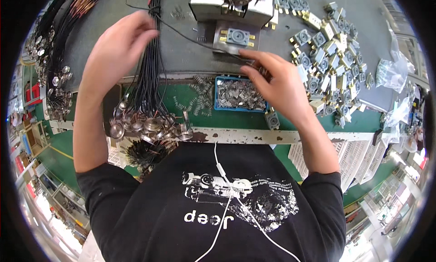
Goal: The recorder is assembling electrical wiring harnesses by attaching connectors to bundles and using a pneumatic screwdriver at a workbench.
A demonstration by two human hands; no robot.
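My right hand is closed, thumb and fingers pinching the end of a thin black wire just in front of the metal fixture. The wire runs up left past the fingertips of my left hand. That hand is curled beside a thick bundle of black wires; what its fingers hold, if anything, is hidden. Round metal caps sit at the bundle's near end. On the fixture's metal plate lies a grey square block with a round centre and brass terminals, close to my right fingertips.
A machine stands behind the plate. To the right lies a heap of similar grey blocks. A blue tray holds small metal parts, with loose springs beside it. More capped wires hang at the left. Plastic bags lie far right.
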